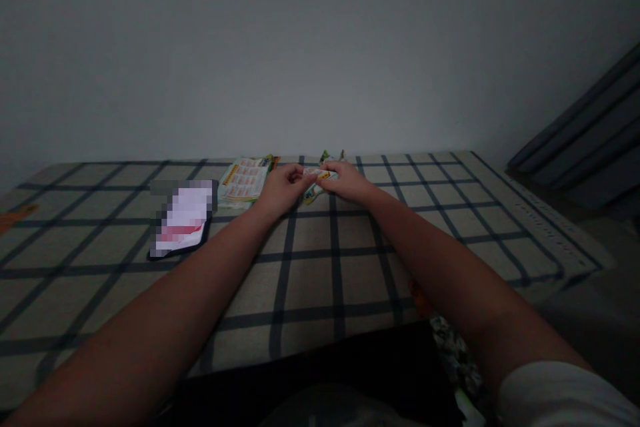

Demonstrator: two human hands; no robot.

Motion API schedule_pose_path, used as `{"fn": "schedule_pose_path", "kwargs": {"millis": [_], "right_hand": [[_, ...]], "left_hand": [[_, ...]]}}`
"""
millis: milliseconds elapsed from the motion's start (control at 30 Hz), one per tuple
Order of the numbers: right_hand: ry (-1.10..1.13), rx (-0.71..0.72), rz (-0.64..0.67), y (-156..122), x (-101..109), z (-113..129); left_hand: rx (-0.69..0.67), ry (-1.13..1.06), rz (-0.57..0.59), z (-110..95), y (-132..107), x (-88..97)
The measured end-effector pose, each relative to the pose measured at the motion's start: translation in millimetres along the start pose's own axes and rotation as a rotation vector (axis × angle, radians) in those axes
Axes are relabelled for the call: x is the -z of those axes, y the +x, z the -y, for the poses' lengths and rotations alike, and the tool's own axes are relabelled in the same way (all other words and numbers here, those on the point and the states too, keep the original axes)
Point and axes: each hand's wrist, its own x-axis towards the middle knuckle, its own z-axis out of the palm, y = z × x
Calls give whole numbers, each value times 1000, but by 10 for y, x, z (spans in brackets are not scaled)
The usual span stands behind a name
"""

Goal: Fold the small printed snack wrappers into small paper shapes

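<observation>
My left hand [286,185] and my right hand [346,180] are close together above the far half of the checked tablecloth. Both pinch a small folded piece of printed paper [327,175], white with green, yellow and red print. Its lower left corner sticks out below the fingers, and my hands cover part of it. Just left of my left hand lies a small pile of printed leaflets [246,179], with red and yellow blocks of text on top. A further colourful scrap [333,156] shows behind my right hand.
A phone [184,219] with a lit, blurred screen lies on the tablecloth [310,267] left of my left forearm. An orange thing [17,215] sits at the far left edge. The plain wall [320,53] rises behind the table, and dark curtain-like folds [585,127] hang at right.
</observation>
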Motion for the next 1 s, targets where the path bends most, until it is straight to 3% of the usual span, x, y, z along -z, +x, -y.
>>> {"fn": "schedule_pose_path", "kwargs": {"millis": [133, 233, 333, 467, 600, 800, 1000], "right_hand": [[37, 12, -77, 50, -33, -85], [243, -14, -156, 94, -60, -147], [404, -77, -115, 114, -62, -170], [389, -83, -28, 105, -55, -169], [281, -41, -73, 98, -67, -191], [167, 21, -156, 102, -38, -213], [95, 12, -141, 103, 5, -210]], "left_hand": [[47, -24, -46, -1, 7, 1], [78, -163, -64, 35, 31, -25], [85, -298, -71, 87, 64, -55], [105, -377, -80, 113, 82, -72], [163, -430, -43, 71, 57, -72], [208, -240, 13, 85, 24, -49], [184, -47, 98, 61, -4, -28]]}}
